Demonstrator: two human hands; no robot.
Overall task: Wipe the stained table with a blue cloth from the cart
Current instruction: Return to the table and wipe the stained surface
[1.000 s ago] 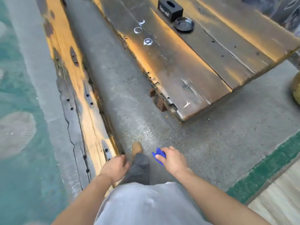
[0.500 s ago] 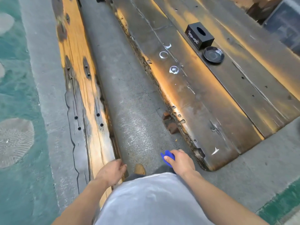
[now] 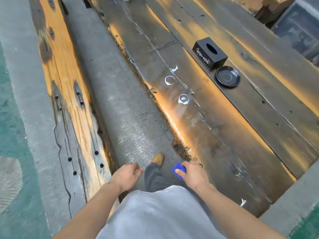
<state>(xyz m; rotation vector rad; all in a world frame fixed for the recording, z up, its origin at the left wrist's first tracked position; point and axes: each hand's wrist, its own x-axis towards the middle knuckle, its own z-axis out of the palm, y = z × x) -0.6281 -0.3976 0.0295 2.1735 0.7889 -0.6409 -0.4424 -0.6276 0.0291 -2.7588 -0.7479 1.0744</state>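
The left hand [image 3: 126, 175] swings empty and loosely curled while the right hand [image 3: 193, 175] keeps its grip closed on the blue cloth [image 3: 179, 170] — the person has walked alongside the worktop [image 3: 224, 126], whose white ring stains [image 3: 183, 99] now lie nearer — wiping can begin soon.

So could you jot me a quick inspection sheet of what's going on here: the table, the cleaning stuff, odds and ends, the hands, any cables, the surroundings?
Surface: long dark wooden table, worn, with white ring stains near its left edge and a small white mark at the near end.
Job's things: blue cloth, bunched in the right hand.
Clutter: black tissue box and black dish on the table, side by side.
Hands: right hand gripping the cloth; left hand empty, loosely curled.
Cables: nothing seen.
Surroundings: wooden bench on the left, concrete floor between bench and table, green flooring beyond.
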